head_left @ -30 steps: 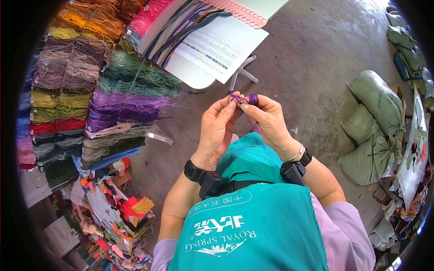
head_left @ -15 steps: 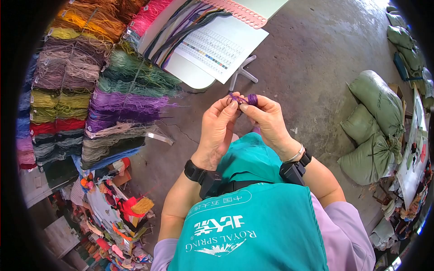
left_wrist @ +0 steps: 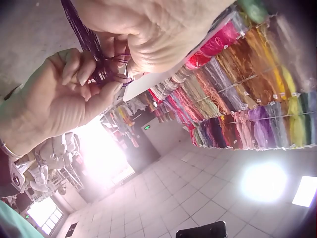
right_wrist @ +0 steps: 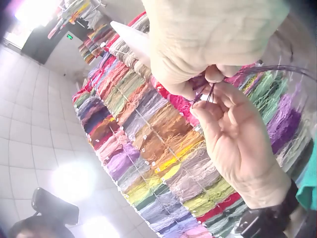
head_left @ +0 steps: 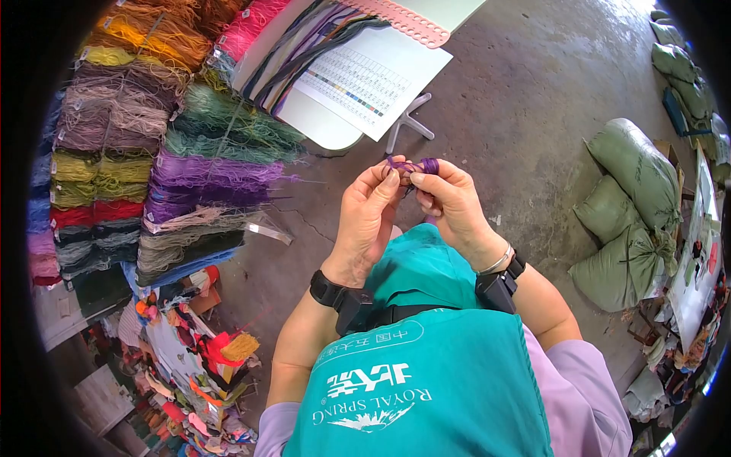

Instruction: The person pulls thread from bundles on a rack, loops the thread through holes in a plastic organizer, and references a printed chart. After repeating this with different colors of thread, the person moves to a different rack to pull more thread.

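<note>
A dark purple skein of thread (head_left: 429, 166) wraps over the right hand's (head_left: 455, 204) index finger, and that hand's thumb and fingers grip it. The left hand (head_left: 367, 213) pinches the thin loops at the skein's end between thumb and index finger. Both hands meet at chest height, fingertips close together with fine purple strands crossing between them. In the left wrist view the long purple bundle (left_wrist: 81, 29) trails away from the right hand's (left_wrist: 59, 96) curled fingers. The right wrist view has the left hand (right_wrist: 242, 134) holding up dark strands (right_wrist: 211, 93).
Stacked skeins of coloured yarn (head_left: 122, 107) fill the left side. A white table (head_left: 335, 135) ahead bears a printed chart (head_left: 358, 84), thread samples (head_left: 320, 46) and a pink holed strip (head_left: 403, 21). Stuffed green sacks (head_left: 636, 175) lie on the concrete floor at right.
The right hand has shifted slightly right with the skein, drawing the strands between the hands longer, and its fingers have changed position. The left hand stays almost still.
</note>
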{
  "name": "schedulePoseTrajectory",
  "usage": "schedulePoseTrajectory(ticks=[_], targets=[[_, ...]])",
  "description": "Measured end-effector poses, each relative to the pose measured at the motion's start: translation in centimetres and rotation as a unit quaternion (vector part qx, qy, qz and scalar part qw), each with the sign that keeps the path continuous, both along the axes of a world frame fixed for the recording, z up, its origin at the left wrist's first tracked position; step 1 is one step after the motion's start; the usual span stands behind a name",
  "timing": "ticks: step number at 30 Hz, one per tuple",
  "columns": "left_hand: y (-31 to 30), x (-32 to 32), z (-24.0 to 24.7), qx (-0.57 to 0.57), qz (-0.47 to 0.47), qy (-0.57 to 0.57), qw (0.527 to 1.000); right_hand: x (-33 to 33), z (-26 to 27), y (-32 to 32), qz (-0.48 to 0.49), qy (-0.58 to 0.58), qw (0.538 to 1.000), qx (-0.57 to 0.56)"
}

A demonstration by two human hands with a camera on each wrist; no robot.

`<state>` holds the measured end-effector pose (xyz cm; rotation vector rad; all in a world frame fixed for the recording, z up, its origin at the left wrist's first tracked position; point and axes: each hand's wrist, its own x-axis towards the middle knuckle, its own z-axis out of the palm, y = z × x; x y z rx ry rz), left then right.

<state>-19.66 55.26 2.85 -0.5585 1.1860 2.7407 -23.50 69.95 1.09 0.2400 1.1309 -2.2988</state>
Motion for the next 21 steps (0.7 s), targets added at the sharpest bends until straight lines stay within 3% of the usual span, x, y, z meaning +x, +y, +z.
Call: schedulePoseTrajectory(ticks=[4,7,10,11,14,21], targets=[[0.2,-0.1,1.0,0.007,0.034,-0.014,0.999,-0.4,0.3,0.1,-0.010,-0.050,0.997,-0.060],[-1.4,0.0,1.3,0.030,0.018,-0.032,0.999,-1.2,0.0,1.1,0.009,-0.156,0.966,-0.208],[-4.3,0.4,0.6,0.110,-0.035,-0.017,0.993,-2.0,-0.3,2.5,0.046,-0.156,0.957,-0.240],[-4.7,0.6,1.6,0.057,-0.034,-0.073,0.995,-2.6,-0.7,3.0,0.049,-0.140,0.967,-0.210],[-10.7,2.1,-0.9,-0.005,-0.093,-0.052,0.994,-5.0,-2.6,6.3,0.007,-0.121,0.981,-0.150],[-27.7,10.8,-2.6,-0.165,0.096,-0.195,0.962,-12.2,-9.2,20.7,-0.180,-0.145,0.973,-0.024]])
